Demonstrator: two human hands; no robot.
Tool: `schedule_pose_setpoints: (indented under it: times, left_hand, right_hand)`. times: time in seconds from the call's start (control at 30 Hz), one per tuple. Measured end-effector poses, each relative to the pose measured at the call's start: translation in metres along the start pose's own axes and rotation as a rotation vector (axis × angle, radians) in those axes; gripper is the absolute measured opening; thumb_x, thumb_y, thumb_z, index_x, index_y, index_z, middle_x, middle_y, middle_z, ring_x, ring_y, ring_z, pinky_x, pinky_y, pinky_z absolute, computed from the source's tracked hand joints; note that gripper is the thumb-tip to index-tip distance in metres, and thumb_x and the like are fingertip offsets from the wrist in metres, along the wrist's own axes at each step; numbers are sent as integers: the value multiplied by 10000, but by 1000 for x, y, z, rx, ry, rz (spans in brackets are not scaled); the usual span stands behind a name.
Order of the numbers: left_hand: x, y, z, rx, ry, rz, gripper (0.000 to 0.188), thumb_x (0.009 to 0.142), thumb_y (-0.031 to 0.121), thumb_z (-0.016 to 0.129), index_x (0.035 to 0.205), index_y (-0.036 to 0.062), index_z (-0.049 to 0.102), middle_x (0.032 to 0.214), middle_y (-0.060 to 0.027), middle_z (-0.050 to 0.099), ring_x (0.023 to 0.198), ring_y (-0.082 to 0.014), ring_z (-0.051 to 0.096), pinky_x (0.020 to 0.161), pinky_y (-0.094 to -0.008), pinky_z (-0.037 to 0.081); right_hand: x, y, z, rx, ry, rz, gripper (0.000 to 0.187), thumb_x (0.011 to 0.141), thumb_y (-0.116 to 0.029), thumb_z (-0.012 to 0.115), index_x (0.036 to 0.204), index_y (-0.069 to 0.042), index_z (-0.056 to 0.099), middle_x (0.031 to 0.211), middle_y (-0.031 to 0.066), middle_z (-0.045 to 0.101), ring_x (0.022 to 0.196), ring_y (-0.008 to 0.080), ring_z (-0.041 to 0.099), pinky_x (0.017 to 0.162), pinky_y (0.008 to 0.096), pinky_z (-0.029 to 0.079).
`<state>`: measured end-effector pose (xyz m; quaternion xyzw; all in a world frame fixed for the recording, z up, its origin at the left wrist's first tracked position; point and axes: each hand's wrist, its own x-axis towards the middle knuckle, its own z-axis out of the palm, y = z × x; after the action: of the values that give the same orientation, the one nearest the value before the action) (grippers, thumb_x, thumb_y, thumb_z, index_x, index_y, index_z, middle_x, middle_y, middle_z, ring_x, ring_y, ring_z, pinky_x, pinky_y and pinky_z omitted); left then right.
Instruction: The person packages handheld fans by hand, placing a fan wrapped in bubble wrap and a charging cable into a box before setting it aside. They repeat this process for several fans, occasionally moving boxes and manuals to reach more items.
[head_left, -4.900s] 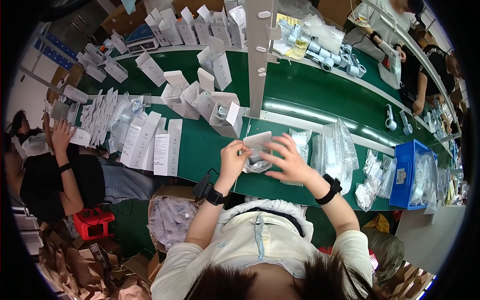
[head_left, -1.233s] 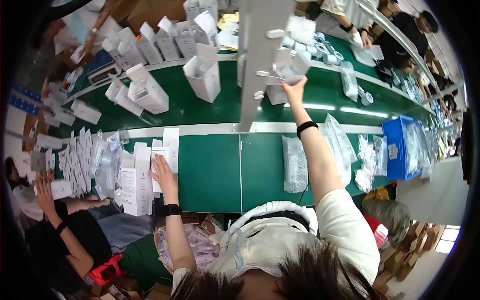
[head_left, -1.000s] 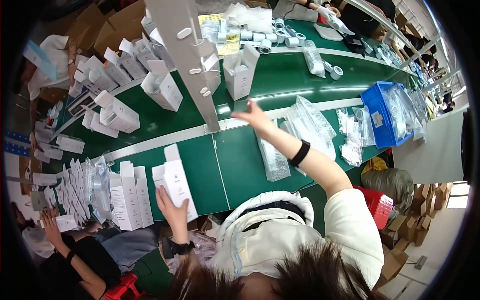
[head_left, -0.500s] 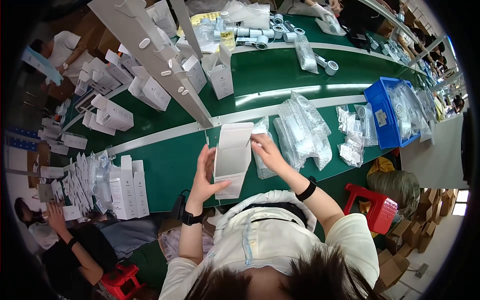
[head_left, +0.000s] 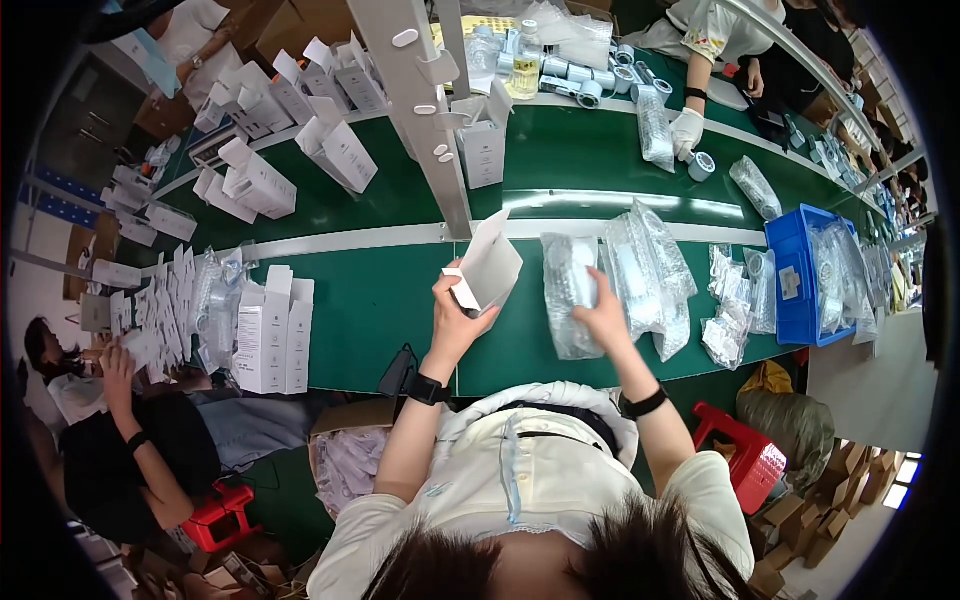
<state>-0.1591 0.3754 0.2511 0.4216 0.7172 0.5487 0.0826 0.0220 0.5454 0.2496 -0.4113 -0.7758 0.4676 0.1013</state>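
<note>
My left hand (head_left: 460,315) is closed around a white carton (head_left: 492,270), holding it tilted above the green table with its top flaps open. Over to the right, my right hand (head_left: 606,318) lies against the right side of a clear bubble-wrap package (head_left: 570,265). Its thumb and forefinger are spread apart, and no firm grip shows. The contents of that package are blurred by the wrap. More bubble-wrap packages (head_left: 645,275) lie just beyond my right hand.
Small clear packets (head_left: 728,310) and a blue bin (head_left: 790,280) of wrapped items are at the right. White cartons (head_left: 272,340) stand at the left. A metal post (head_left: 425,130) rises behind my left hand. Across the belt, a co-worker's gloved hand (head_left: 687,130) reaches in.
My right hand has left the carton and moved right to the bubble-wrap package. My left hand has tilted the carton. A co-worker's gloved hand has come down beside the wrapped item on the belt.
</note>
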Motion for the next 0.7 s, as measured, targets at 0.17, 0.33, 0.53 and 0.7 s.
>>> schedule_pose_setpoints:
  times: [0.17, 0.33, 0.53, 0.7]
  left_hand:
    - [-2, -4, 1, -18, -16, 23, 730, 567, 40, 763, 1045, 100, 215, 1243, -191, 343, 1085, -306, 433, 895, -386, 371]
    - [2, -9, 9, -55, -3, -25, 716, 579, 49, 767, 1045, 93, 224, 1228, -203, 360, 1088, -344, 426, 887, -405, 373]
    - [-7, -21, 16, -89, 3, 37, 782, 541, 83, 797, 1056, 91, 208, 1191, -167, 331, 1069, -270, 408, 882, -373, 359]
    - [-7, -31, 8, -24, -20, 119, 753, 558, 77, 781, 1056, 96, 217, 1243, -176, 273, 1107, -261, 365, 911, -370, 333]
  right_hand:
    - [-6, -132, -110, 134, -379, -205, 658, 507, -76, 579, 1154, 0, 491, 947, 111, 582, 824, 174, 533, 762, 262, 415]
    - [52, -195, -67, -289, -872, -116, 490, 555, -195, 584, 981, 48, 583, 843, 139, 617, 751, 191, 552, 677, 296, 416]
    - [102, -201, 10, -442, -1096, 5, 365, 680, -256, 557, 906, 24, 617, 859, 123, 619, 771, 214, 587, 646, 351, 458]
    - [77, -188, 39, -575, -1036, -39, 439, 753, -333, 542, 1022, 12, 567, 1006, 167, 582, 863, 281, 591, 745, 366, 471]
